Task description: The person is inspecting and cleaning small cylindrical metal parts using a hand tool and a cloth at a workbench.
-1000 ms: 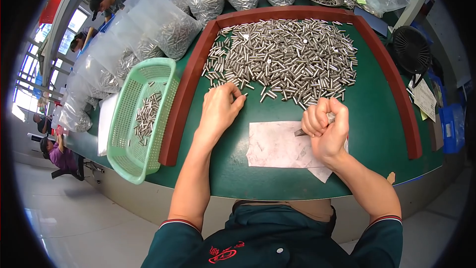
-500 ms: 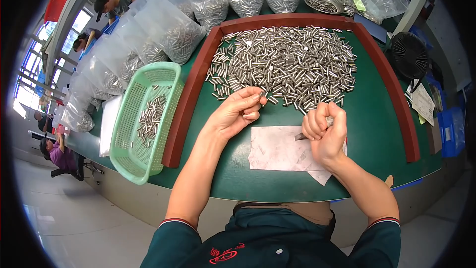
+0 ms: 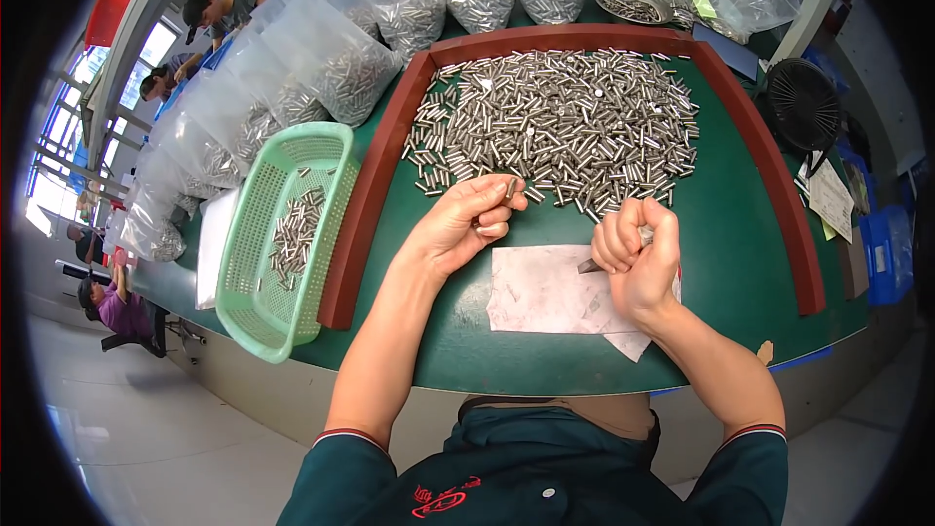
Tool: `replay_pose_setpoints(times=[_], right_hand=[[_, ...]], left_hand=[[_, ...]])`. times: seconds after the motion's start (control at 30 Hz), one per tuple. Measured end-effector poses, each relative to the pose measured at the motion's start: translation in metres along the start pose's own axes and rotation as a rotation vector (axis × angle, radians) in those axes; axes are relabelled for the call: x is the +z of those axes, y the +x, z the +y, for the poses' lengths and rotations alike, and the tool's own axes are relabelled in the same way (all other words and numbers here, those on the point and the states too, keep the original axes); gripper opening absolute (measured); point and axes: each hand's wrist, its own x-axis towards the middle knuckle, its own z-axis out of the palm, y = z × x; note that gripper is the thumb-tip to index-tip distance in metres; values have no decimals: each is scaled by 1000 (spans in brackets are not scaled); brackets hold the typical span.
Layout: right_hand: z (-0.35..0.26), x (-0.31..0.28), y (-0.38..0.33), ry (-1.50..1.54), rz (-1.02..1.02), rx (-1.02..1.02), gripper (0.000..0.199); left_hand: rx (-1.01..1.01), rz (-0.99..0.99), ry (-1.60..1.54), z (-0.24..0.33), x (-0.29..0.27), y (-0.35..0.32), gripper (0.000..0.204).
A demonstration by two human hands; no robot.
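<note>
A small metal pin [image 3: 510, 189] is pinched between the thumb and fingertips of my left hand [image 3: 469, 221], just in front of a wide heap of similar metal pins [image 3: 565, 127]. My right hand [image 3: 638, 258] is closed in a fist. The grey end of a piece [image 3: 588, 266] pokes out from its little-finger side, and a bit of something greyish shows near the thumb; most of what it grips is hidden. Beneath that fist, a stained pale pink cloth [image 3: 536, 297] lies on the green tabletop [image 3: 458, 331].
Dark red rails [image 3: 365, 205] frame the heap on three sides. A green plastic basket [image 3: 239, 302] with some pins stands left. Clear bags of pins [image 3: 355, 78] line the back and left. A metal bowl [image 3: 633, 6] and a black fan [image 3: 804, 107] are at right.
The pin in my left fingers has turned slightly and shows more of its side. My right hand keeps its closed grip in nearly the same place.
</note>
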Motion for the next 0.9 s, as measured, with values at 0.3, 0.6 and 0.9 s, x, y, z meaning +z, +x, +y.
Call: replay_pose_setpoints(times=[0.3, 0.6, 0.9], right_hand=[[-2, -1, 1, 13, 10, -7, 38], [0, -2, 0, 85, -21, -85, 38], [4, 0, 0, 132, 6, -51, 37]], left_hand=[[121, 95, 1178, -26, 50, -11, 13], [158, 154, 1523, -37, 60, -14, 16], [96, 170, 1529, -32, 64, -15, 14]])
